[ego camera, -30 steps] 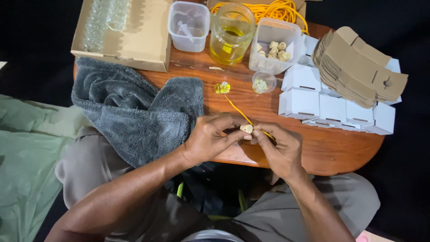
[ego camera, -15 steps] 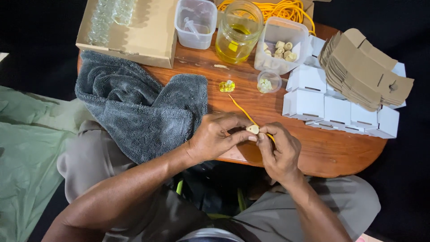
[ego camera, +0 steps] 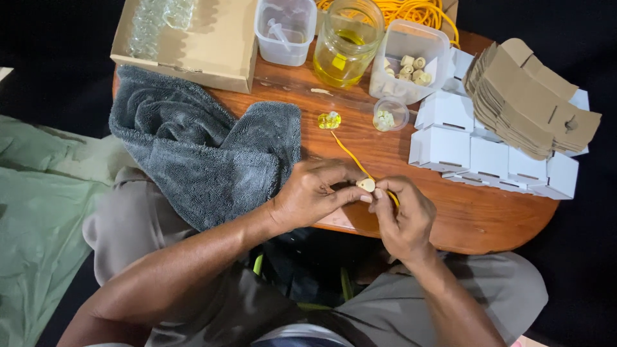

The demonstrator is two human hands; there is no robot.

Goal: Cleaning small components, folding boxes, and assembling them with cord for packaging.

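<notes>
Both hands meet over the near edge of the rounded wooden bench [ego camera: 475, 218], close to the body, where fine fingerwork is easy to steady. The left hand [ego camera: 313, 193] is closed in a pinch on a small cream bead-like piece [ego camera: 366, 185], its fingertips pressing it from the left. The right hand [ego camera: 403, 212] is curled against the same piece from the other side, holding the near end of a thin yellow cord [ego camera: 350, 154]. The cord runs away across the bench toward a small translucent yellow-green lump [ego camera: 329, 119], lying slack.

A thick grey towel [ego camera: 193, 148] is draped over the bench's left side and hangs onto the lap.

Along the far edge stand the containers:
- An open shallow cardboard box [ego camera: 212, 45] with clear glassy pieces at its far end.
- A clear plastic tub [ego camera: 286, 29] holding something small and pale, too unclear to name.
- A glass jar [ego camera: 347, 45] part-filled with yellow liquid.
- A second clear tub [ego camera: 408, 58] with several cream cylindrical pieces.
- A tiny clear cup [ego camera: 389, 114] holding a few more.

To the right sit folded white cartons [ego camera: 450, 138] in rows, a stack of flat brown cardboard blanks [ego camera: 533, 109] resting on them.
</notes>
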